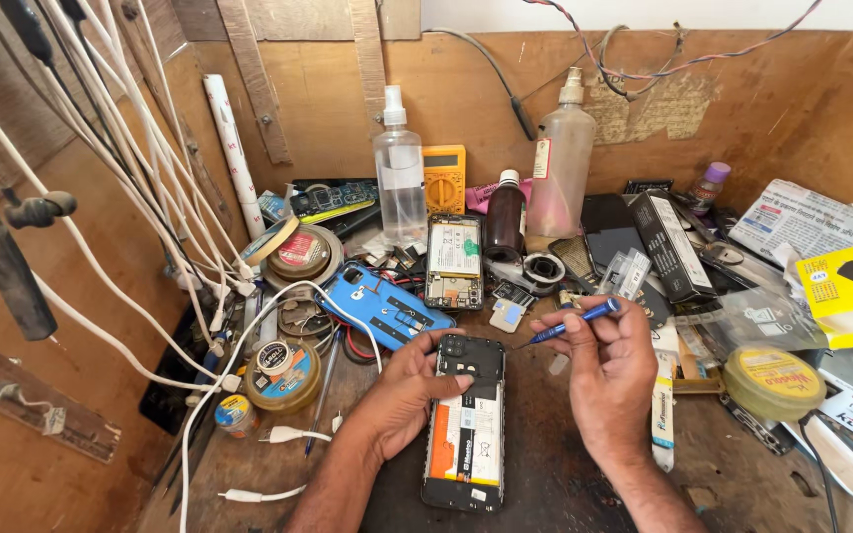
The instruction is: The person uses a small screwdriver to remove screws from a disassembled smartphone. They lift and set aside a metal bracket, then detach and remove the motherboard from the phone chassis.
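An opened black phone (466, 434) lies back-up on the wooden bench, its battery with an orange and white label exposed. My left hand (409, 390) rests on the phone's upper left edge, thumb across the top near the camera. My right hand (606, 370) hovers to the right of the phone and grips a small blue screwdriver (575, 321), whose tip points left toward the phone's top right corner without touching it.
A second opened phone (454, 262) and a blue phone back (387, 304) lie behind. Spray bottles (399, 178), a yellow multimeter (443, 178), a dark bottle (505, 222), tape rolls (283, 373), a round yellow tin (774, 380), boxes and white cables (150, 217) crowd the bench.
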`<state>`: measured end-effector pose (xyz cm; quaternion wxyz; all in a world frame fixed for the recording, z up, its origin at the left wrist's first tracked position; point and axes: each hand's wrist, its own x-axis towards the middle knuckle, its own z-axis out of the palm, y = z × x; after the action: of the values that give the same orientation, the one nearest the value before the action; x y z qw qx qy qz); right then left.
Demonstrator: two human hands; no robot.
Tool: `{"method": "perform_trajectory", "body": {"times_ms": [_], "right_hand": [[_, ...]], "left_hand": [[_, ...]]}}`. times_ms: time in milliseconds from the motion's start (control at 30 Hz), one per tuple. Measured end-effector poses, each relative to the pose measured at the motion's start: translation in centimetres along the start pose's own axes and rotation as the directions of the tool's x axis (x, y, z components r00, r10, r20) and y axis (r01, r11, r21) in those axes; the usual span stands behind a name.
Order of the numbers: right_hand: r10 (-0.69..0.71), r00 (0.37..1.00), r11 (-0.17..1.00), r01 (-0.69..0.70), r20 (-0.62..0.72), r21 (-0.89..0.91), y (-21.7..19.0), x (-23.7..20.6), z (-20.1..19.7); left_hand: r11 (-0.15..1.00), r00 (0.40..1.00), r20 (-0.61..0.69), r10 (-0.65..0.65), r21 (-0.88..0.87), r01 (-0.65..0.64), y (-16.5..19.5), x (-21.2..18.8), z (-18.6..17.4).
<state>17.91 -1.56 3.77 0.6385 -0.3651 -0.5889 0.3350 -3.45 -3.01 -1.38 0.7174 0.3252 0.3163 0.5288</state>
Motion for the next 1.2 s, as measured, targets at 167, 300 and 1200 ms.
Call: {"method": "perform_trajectory", "body": {"times_ms": [167, 300, 1200], "right_hand": [[-0.084, 0.996, 0.996, 0.084, -0.004, -0.024, -0.3, -0.2, 0.9], [-0.133, 0.991, 0.988, 0.132, -0.004, -0.074, -0.1, -0.1, 1.5], [-0.327, 0.936, 0.9, 0.351, 0.133, -0.257, 1.3, -0.1, 1.7]], "left_hand": [[0.999, 0.998, 0.056, 0.006, -0.038, -0.004, 0.4, -0.4, 0.4], [0.999, 0.999, 0.046, 0.005, -0.044, -0.003, 0.5, -0.4, 0.6], [1.0, 1.0, 0.012, -0.012, 0.001, 0.012, 0.3, -0.2, 0.6]]}}
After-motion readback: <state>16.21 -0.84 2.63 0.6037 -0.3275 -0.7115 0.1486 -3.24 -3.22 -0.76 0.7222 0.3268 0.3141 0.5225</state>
